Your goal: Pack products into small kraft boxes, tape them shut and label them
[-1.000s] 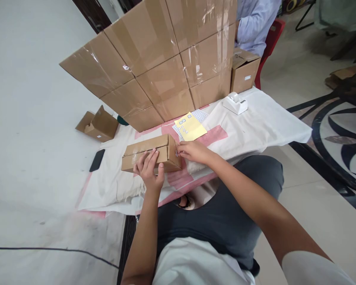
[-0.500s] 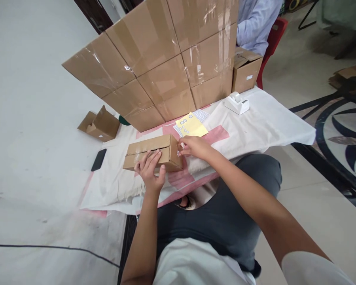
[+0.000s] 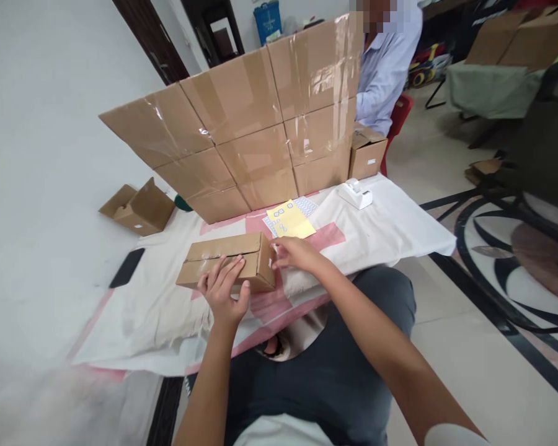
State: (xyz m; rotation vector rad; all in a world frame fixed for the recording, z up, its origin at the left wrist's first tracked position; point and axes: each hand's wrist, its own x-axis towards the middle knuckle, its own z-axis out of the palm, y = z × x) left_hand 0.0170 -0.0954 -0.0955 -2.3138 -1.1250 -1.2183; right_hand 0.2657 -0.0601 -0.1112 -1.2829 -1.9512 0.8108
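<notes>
A closed cardboard box [image 3: 223, 245] lies lengthwise on the cloth-covered table in front of me, with clear tape along part of its top seam. My left hand [image 3: 224, 294] rests on the top of the box, its fingers stretched out across the seam and the thumb apart. At the box's right end is my right hand [image 3: 296, 253], fingers slightly bent and apart by a small white label [image 3: 270, 262]. Whether those fingertips touch the box is hard to tell. Just beyond this hand lies a yellow sheet of stickers [image 3: 294, 220].
A taped cardboard screen [image 3: 255, 148] stands across the table. A white tape dispenser [image 3: 356, 194] is at the right, near another box [image 3: 368, 155]. To the left are an open box [image 3: 144, 209] and a black phone [image 3: 127, 267]. A person [image 3: 384, 74] sits behind the screen.
The camera view has tilted up, showing more of the room. My right fingers have spread slightly from the box's end, where the white label now shows. My left hand stays on top.
</notes>
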